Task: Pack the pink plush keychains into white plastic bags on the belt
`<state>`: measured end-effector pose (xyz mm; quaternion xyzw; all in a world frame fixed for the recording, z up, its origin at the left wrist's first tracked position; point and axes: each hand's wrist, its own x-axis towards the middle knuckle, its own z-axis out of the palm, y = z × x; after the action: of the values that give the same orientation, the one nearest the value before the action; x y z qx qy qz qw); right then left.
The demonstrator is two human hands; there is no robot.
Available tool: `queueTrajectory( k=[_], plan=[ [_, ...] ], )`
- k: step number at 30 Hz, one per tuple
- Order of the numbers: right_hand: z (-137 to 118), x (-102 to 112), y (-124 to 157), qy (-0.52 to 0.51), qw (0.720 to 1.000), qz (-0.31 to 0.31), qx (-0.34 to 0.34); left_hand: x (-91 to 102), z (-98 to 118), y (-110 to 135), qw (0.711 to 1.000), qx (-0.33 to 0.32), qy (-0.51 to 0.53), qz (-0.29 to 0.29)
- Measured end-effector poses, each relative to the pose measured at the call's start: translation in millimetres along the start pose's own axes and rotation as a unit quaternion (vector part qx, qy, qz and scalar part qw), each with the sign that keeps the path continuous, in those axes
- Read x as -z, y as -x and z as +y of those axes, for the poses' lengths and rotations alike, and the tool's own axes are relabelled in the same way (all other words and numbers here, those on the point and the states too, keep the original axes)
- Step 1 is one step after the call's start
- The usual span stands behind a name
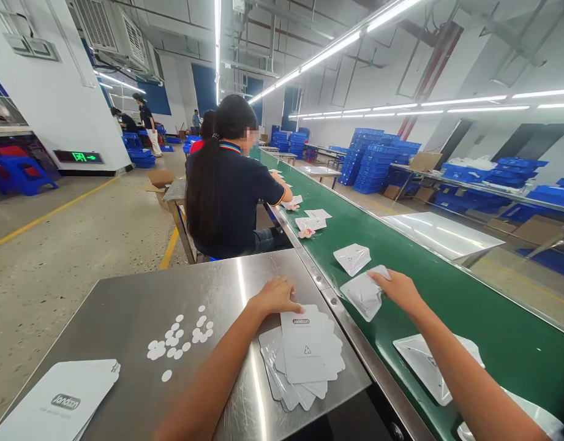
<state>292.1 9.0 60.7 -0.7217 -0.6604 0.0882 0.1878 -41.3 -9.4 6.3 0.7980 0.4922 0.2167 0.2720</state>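
Observation:
My left hand [278, 296] is at the far edge of a fanned stack of flat white printed pouches [308, 361] on the metal table. Its thumb rests on the top pouch, apart from the curled fingers. Over the green conveyor belt [355, 226], my right hand [398, 288] pinches the corner of a white plastic pouch [365, 295]. A similar pouch [352, 258] lies on the belt just beyond it. Another filled-looking pouch [419, 358] lies nearer, partly hidden by my right forearm.
Round white stickers or discs [172, 341] are scattered on the metal table [139, 294]. More printed pouches [63, 398] lie at its near left corner. A co-worker [226, 190] sits ahead beside the belt, near pouches with small pink items [305, 233]. The belt's metal rail [330, 297] borders the table.

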Motion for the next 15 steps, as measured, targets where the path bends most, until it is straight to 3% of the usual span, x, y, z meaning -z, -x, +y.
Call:
queueTrajectory(
  k=[2,4,6,8,9,11,13,15],
  plan=[
    [29.7,-3.8,-7.8,0.022,0.997,-0.042,-0.061,-7.2,-3.2,-1.7,1.000,-0.013,0.005,-0.019],
    [43.4,-4.9,-9.1,0.076,0.993,-0.012,-0.087,-11.2,-3.0,-3.5,0.999,-0.025,0.010,-0.037],
    [36.7,-5.9,-4.3,0.123,0.988,0.078,-0.043,-11.2,-1.0,-4.7,0.998,-0.036,0.021,-0.051],
    [11.6,-9.9,5.1,0.111,0.985,0.122,0.061,-8.6,2.1,-4.6,0.997,-0.048,0.033,-0.054],
    [-5.4,-13.8,11.0,0.078,0.985,0.100,0.116,-6.8,4.2,-4.0,0.997,-0.053,0.039,-0.052],
    [-41.5,-25.2,23.3,-0.018,0.979,-0.019,0.203,-3.3,8.8,-2.1,0.996,-0.060,0.051,-0.043],
    [-71.9,-39.8,34.5,-0.090,0.954,-0.118,0.262,-0.7,13.5,0.1,0.995,-0.063,0.067,-0.031],
    [-90.5,-53.4,42.8,-0.120,0.937,-0.152,0.291,0.6,16.8,1.3,0.994,-0.060,0.087,-0.017]
  ],
)
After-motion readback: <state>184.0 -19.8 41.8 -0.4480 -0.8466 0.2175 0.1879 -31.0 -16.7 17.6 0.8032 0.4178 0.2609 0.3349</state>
